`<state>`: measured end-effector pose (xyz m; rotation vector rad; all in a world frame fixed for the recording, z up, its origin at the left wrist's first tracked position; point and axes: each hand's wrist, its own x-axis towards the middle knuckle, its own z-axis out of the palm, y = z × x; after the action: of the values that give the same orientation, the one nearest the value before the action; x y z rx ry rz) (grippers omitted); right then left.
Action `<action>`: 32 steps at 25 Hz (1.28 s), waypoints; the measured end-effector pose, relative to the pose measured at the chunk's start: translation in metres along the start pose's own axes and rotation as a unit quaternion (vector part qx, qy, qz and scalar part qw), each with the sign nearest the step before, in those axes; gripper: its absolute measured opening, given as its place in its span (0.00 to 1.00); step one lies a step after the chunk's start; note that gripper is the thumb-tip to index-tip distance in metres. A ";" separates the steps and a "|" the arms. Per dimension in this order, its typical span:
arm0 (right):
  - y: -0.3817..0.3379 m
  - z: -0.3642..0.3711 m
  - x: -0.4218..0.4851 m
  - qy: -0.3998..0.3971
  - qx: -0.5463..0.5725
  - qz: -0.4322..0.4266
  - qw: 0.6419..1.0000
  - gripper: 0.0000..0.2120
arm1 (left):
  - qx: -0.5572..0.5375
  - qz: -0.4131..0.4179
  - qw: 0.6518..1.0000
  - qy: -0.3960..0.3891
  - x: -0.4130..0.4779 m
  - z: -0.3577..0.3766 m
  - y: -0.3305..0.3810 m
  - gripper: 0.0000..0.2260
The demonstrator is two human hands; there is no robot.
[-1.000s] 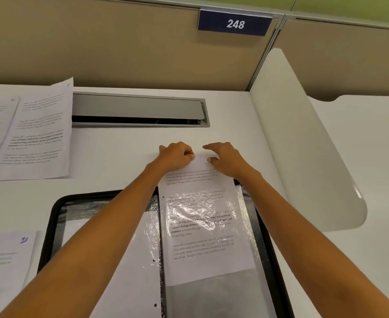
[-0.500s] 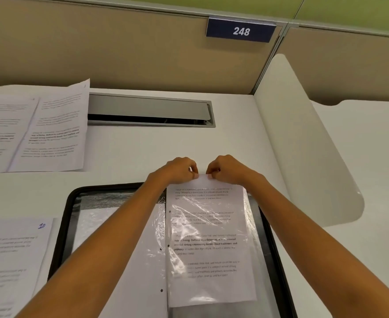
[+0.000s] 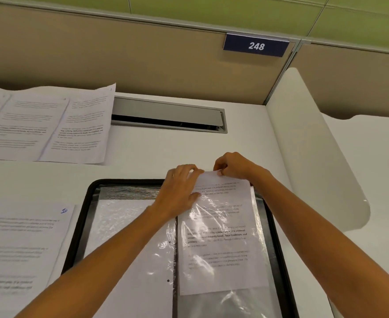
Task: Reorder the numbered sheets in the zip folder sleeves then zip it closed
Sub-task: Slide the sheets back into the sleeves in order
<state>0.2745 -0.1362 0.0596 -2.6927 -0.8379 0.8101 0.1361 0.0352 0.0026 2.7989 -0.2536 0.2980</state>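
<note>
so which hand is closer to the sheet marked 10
Left. The left hand rests on the sleeved page, right of the sheet marked 10; the right hand pinches that page's top edge, farther right.

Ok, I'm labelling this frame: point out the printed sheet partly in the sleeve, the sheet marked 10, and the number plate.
printed sheet (image 3: 221, 237), head view, mid-page under the plastic.
sheet marked 10 (image 3: 21, 237), head view, blurred text below the number.
number plate (image 3: 256, 45), head view, on the digits 248.
</note>
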 end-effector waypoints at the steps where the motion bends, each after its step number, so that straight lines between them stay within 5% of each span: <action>1: -0.003 0.000 0.003 -0.009 -0.008 -0.005 1.000 0.10 | -0.008 0.000 1.000 0.030 -0.014 0.009 0.009 0.24; 4: -0.007 0.002 0.011 -0.030 -0.036 -0.009 0.999 0.11 | -0.013 -0.075 0.996 0.051 -0.026 0.028 0.020 0.15; 7: -0.006 0.000 0.013 -0.038 -0.030 0.000 0.999 0.10 | 0.016 -0.133 0.991 -0.009 -0.008 0.028 0.021 0.15; 16: 0.007 0.007 0.010 -0.055 -0.004 0.022 0.998 0.10 | 0.015 -0.124 0.986 -0.112 0.025 0.026 0.024 0.09; 24: -0.008 0.018 0.020 -0.034 0.035 -0.017 0.999 0.11 | -0.043 -0.161 0.985 -0.035 0.015 0.027 0.030 0.08; 32: -0.015 0.014 0.013 -0.143 0.022 0.004 0.990 0.15 | -0.050 -0.173 0.984 0.004 0.014 0.024 0.030 0.08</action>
<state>0.2689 -0.1160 0.0474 -2.5802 -0.8557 1.2216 0.1471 -0.0029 -0.0077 2.6781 0.2151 0.2074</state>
